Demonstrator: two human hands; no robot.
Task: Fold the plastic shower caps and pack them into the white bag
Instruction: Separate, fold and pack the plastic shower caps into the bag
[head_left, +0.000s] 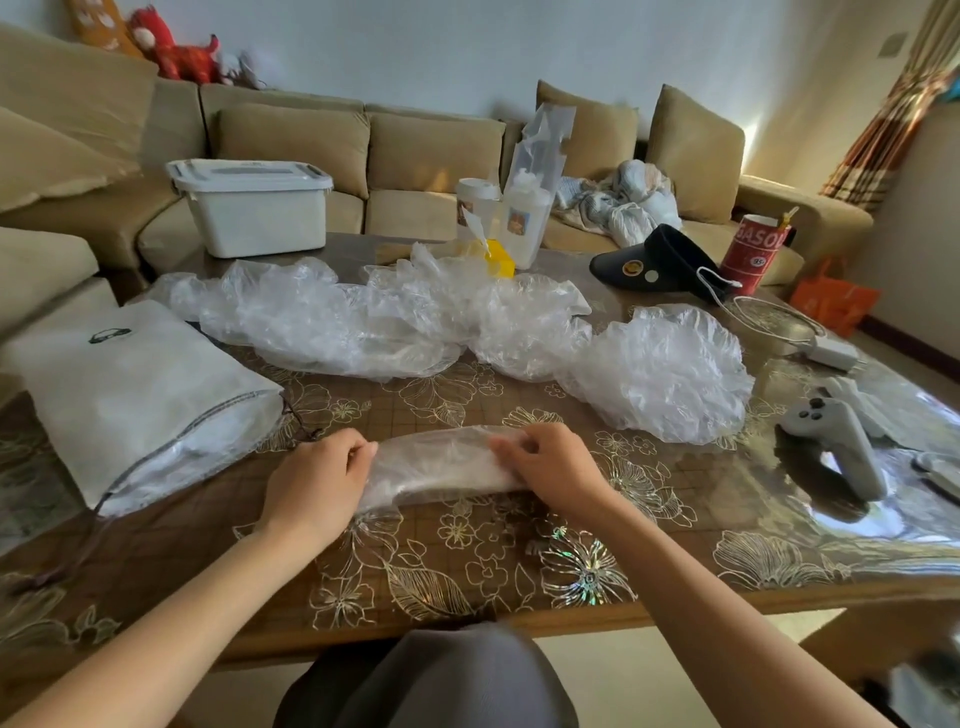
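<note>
1. Clock face was laid flat on the table (467, 566), with 6 o'clock at the person's edge.
2. The folded shower cap (441, 460) lay at 6 o'clock, near the front edge. It was flattened into a long narrow band running 9 to 3, resting on the table top.
3. The left hand (317, 480) gripped the band's 9 o'clock end, with its fingers curled over the plastic.
4. The right hand (545, 462) pinched the band's 3 o'clock end, fingertips bent down onto the upper edge.
5. The white bag (135, 389) lay flat at 9 o'clock, just beside the left hand but not touching it. Its drawstring mouth faced 5 o'clock and a small dark logo sat near its far end. Whether anything was inside could not be told.
6. The loose shower caps (337, 322) sprawled in a crumpled clear heap from 10 to 1 o'clock, well apart from the hands.
7. One crumpled shower cap (660, 374) sat puffed up at 2 o'clock, touching the heap's right end.
8. Other items:
   - A white storage box (254, 208) with its lid on stood at 11 o'clock.
   - A yellow box (501, 260) and a tall clear packet (535, 171) stood at 12 o'clock, behind the heap.
   - A black visor (660, 257) and a red cup (756, 254) were at 1 o'clock.
   - A white charger (831, 352) with a coiled cable and a grey controller (836, 441) were at 3 o'clock.
9. A tan sofa (431, 150) wrapped around the far side.
</note>
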